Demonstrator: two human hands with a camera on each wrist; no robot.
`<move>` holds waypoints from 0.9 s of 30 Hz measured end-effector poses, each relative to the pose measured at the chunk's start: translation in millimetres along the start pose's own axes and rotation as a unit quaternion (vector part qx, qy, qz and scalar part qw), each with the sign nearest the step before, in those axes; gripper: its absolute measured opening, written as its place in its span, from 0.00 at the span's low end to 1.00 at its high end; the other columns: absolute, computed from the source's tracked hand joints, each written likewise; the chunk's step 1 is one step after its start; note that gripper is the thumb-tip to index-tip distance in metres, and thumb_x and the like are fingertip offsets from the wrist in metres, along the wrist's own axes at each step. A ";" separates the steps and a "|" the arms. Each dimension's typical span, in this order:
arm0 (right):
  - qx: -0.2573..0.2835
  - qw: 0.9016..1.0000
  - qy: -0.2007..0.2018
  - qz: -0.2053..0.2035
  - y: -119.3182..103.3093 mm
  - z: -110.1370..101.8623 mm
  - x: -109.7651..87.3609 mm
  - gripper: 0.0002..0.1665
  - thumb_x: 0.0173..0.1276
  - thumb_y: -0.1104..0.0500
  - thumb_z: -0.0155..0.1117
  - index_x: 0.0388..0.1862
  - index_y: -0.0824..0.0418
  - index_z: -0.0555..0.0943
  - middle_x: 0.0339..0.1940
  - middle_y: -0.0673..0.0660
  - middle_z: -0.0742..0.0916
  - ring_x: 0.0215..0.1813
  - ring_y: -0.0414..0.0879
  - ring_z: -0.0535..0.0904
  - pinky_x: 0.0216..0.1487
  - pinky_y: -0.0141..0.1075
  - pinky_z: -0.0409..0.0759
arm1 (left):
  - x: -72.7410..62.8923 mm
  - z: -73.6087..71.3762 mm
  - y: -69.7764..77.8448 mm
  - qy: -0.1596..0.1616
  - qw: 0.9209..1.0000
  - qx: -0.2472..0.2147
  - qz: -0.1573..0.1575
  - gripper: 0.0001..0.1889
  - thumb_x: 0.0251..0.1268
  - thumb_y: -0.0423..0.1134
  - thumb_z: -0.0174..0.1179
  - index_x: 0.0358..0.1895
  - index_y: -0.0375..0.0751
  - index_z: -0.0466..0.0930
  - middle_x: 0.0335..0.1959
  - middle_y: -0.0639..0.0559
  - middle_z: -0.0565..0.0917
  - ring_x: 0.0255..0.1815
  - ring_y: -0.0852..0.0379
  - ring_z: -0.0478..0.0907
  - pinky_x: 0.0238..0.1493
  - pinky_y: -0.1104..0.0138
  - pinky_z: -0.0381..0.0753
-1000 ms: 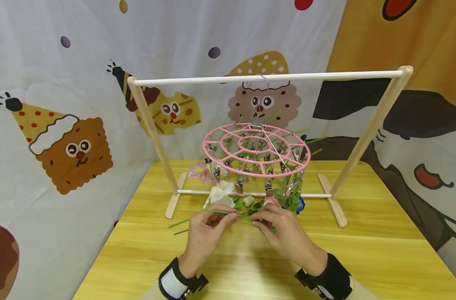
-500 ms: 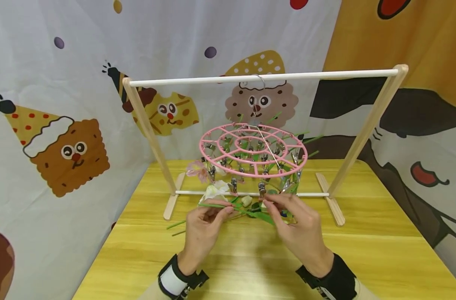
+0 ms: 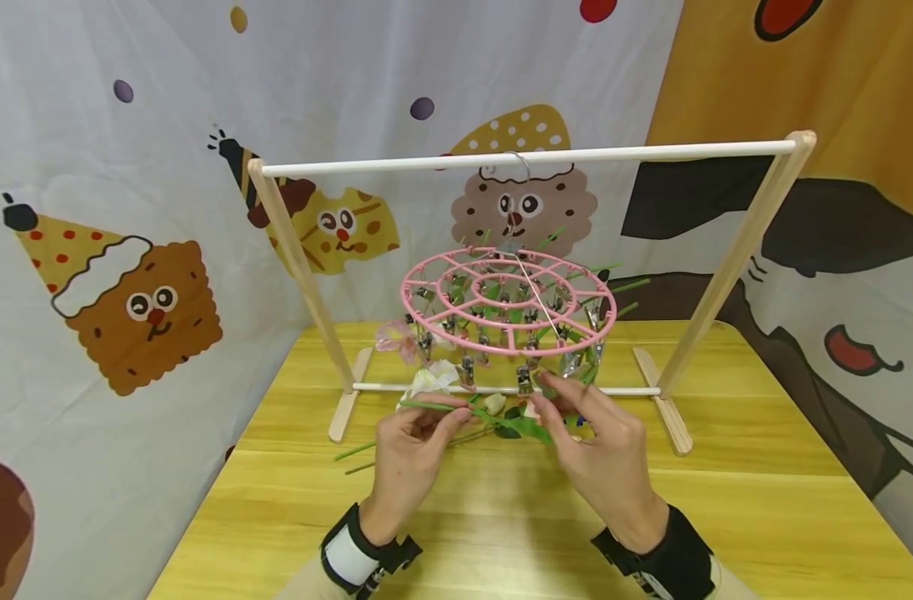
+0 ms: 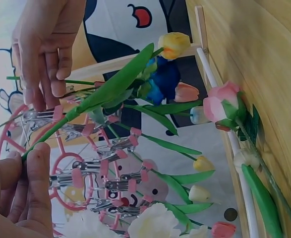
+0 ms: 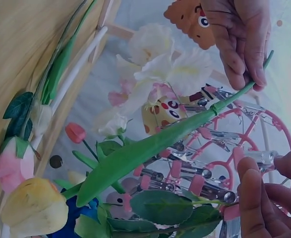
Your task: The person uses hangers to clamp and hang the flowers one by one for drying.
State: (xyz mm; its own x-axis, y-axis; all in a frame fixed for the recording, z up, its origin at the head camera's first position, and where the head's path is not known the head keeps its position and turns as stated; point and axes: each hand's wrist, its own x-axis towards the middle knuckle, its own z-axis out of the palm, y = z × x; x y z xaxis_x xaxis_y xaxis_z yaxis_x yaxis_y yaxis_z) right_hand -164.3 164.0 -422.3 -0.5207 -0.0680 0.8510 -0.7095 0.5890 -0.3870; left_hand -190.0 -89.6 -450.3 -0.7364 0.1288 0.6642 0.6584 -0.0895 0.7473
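Note:
My left hand [image 3: 414, 450] pinches the green stem of a yellow tulip [image 5: 33, 210] between thumb and fingers. From there the stem runs right, past a long green leaf [image 4: 118, 82], to the bloom. In the head view my right hand [image 3: 609, 446] hides the bloom. At the front edge of a round pink clip hanger [image 3: 509, 342], the right thumb and forefinger pinch a silver clip with pink tips [image 5: 259, 157]. The stem passes close to this clip, slanting in front of the hanger in the right wrist view.
The hanger hangs from a white rod [image 3: 396, 162] on a wooden stand [image 3: 749, 250]. Flowers hang in its other clips, including a white bloom [image 4: 152, 222] and a blue one [image 4: 162, 82]. On the table lie a pink rose [image 4: 222, 101] and a white tulip [image 4: 247, 157].
My right hand has left the tulip's stem and leaf, risen to the hanger's front edge and taken hold of a clip. The left hand keeps its pinch on the stem, nearly still.

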 end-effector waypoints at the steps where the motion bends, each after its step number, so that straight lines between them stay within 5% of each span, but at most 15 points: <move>1: 0.001 1.000 0.000 0.000 -0.2 0.5 0.7 0.25 0.68 0.75 0.83 0.64 0.71 0.92 0.47 0.65 0.99 0.33 0.49 0.94 0.45 0.21 0.90 | 0.7 0.0 0.1 -0.001 1.000 -0.001 0.002 0.08 0.80 0.22 0.71 0.54 0.32 0.94 0.54 0.33 0.96 0.47 0.59 0.99 0.48 0.59 0.99; 11: -0.001 1.000 -0.007 0.011 -5.1 3.8 7.8 0.38 0.67 0.75 0.85 0.76 0.66 0.87 0.52 0.62 0.99 0.36 0.46 0.97 0.49 0.25 0.94 | 6.8 3.2 2.6 -0.007 1.000 0.002 0.014 0.06 0.80 0.22 0.71 0.53 0.29 0.93 0.52 0.32 0.96 0.46 0.61 0.98 0.44 0.62 0.99; 17: 0.033 0.999 -0.007 0.028 -6.3 6.1 13.7 0.32 0.66 0.77 0.85 0.69 0.68 0.90 0.54 0.62 0.98 0.36 0.45 0.97 0.50 0.22 0.92 | 8.8 6.6 4.1 -0.005 1.000 -0.002 0.016 0.06 0.80 0.22 0.71 0.53 0.26 0.92 0.50 0.32 0.97 0.45 0.61 0.98 0.45 0.60 0.99; 27: 0.096 0.992 -0.015 0.083 -7.6 6.6 18.3 0.20 0.72 0.74 0.82 0.60 0.65 0.93 0.39 0.58 0.98 0.34 0.40 0.95 0.41 0.26 0.93 | 10.6 11.0 5.3 0.004 1.000 -0.001 0.016 0.07 0.80 0.23 0.72 0.54 0.30 0.94 0.47 0.30 0.96 0.45 0.62 0.98 0.44 0.61 0.99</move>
State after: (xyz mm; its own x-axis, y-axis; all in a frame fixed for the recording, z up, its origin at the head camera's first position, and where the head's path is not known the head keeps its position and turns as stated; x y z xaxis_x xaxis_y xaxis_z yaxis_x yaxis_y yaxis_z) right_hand -171.6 152.9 -406.2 -0.6495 -0.0092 0.7603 -0.6891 0.4298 -0.5834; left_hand -192.6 -77.8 -439.5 -0.7156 0.1173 0.6886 0.6819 -0.0961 0.7251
